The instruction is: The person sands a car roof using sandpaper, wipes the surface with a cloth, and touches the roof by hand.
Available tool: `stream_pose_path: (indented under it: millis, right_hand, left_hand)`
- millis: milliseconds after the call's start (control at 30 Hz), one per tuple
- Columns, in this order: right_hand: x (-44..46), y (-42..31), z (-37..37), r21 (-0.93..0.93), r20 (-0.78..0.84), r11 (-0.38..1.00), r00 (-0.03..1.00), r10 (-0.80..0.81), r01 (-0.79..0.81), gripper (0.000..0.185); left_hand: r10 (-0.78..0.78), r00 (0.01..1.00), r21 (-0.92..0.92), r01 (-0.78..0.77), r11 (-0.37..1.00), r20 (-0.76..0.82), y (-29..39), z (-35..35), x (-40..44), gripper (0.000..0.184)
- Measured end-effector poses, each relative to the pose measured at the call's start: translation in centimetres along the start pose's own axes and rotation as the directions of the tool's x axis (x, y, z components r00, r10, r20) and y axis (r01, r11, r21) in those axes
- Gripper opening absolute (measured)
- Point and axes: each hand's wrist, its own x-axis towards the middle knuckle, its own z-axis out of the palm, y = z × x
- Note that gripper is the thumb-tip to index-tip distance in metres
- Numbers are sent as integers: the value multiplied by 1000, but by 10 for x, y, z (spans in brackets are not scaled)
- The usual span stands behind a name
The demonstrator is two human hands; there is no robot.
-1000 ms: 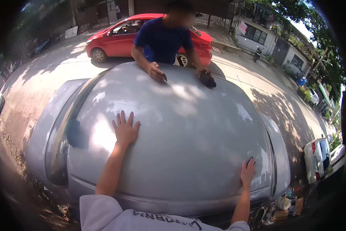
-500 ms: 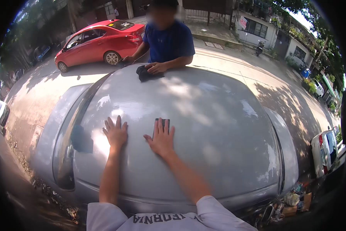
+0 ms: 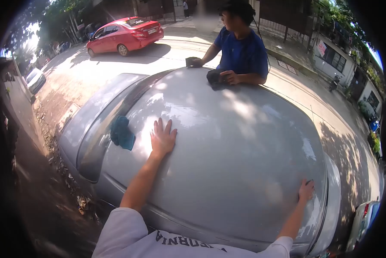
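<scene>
Fingers [image 3: 160,124] splayed, the left hand [image 3: 163,141] is lying flat on the silver car roof [image 3: 231,167], gripping nothing; the right hand [image 3: 305,190] is touching its right end, spread and hold being unclear. Spanning the centre, it is looking rigid and probably slippery, suiting flat palms.

The silver-grey roof [image 3: 240,146] looked like smooth painted metal, glossy enough to throw back bright patches of sunlight. Along the roof's left end, the window [image 3: 93,155] was smooth, shiny glass. The teal cloth [image 3: 123,134] lying at that end looked matt and creased. At the roof's far edge, the black cloth [image 3: 214,80] appeared matt and crumpled; beyond the roof, the red car [image 3: 130,36] had glossy paint.
</scene>
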Motion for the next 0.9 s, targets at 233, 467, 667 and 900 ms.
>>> stream_pose_path:
  millis: [233,467,667,900]
  right_hand:
    - [-149,100,18,-124,-81,990,995,55,-64,76]
    - [-347,-22,-18,-50,0,643,644,-765,764,79]
    - [-112,133,32,-661,-256,703,801,-540,263,67]
    - [-273,-186,-8,-82,-20,771,772,-635,632,81]
  left_hand:
    - [424,887,-327,-352,877,181,176,15,-59,58]
    - [860,407,-632,-588,504,308,315,40,-105,62]
    - [264,915,-240,-194,951,305,142,39,18,65]
    - [-10,971,-48,22,999,239,86,25,49,69]
